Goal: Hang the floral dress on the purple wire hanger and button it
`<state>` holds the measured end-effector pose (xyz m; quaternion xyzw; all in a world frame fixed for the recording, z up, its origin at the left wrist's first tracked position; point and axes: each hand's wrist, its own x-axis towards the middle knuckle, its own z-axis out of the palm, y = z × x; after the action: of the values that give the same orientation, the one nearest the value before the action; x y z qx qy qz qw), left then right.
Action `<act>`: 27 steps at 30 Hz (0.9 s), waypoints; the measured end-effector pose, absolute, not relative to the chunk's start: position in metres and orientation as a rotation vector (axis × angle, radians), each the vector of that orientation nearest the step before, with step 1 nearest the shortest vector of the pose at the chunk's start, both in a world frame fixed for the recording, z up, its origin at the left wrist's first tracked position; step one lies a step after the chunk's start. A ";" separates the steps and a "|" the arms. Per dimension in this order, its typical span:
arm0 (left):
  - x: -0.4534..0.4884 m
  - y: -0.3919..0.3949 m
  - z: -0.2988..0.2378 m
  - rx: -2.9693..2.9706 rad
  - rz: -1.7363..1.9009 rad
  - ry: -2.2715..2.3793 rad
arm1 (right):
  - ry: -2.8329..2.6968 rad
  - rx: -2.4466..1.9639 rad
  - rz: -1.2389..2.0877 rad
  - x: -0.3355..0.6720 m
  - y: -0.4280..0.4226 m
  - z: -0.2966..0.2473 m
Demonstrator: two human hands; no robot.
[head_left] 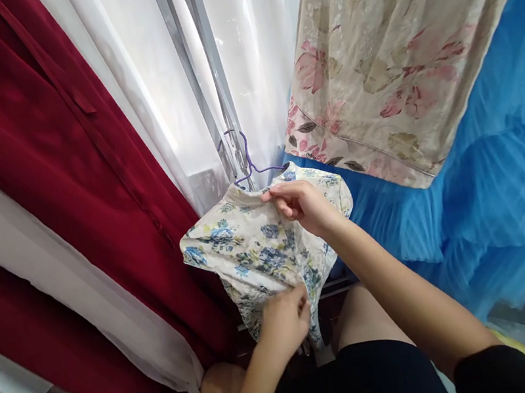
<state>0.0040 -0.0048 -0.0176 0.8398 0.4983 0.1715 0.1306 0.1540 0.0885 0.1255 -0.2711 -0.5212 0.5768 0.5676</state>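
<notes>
A white floral blouse [260,243] with blue flowers hangs on a purple hanger [249,159] in front of me. My right hand [298,204] is at the neckline, its index finger and thumb pinched on the collar edge and the other fingers curled. Lower down, my left hand [284,319] is closed on the front edge of the blouse, slightly blurred; its fingertips are partly hidden. The hanger's hook reaches up to a grey metal stand.
Grey metal poles [206,46] rise behind the blouse, before a white curtain [257,38]. Red curtains [89,171] hang at the left. On the right, a beige floral cloth [371,66] hangs over blue ruffled fabric [481,195]. My knees flank the blouse's lower end.
</notes>
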 end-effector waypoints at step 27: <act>-0.132 0.138 0.049 0.659 1.968 1.140 | -1.320 -0.714 1.355 0.136 0.060 0.045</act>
<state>-0.1321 0.1377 0.0488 0.2577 0.4460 0.7697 0.3771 0.1361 0.0601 0.0452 -0.2994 -0.5531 0.5679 0.5309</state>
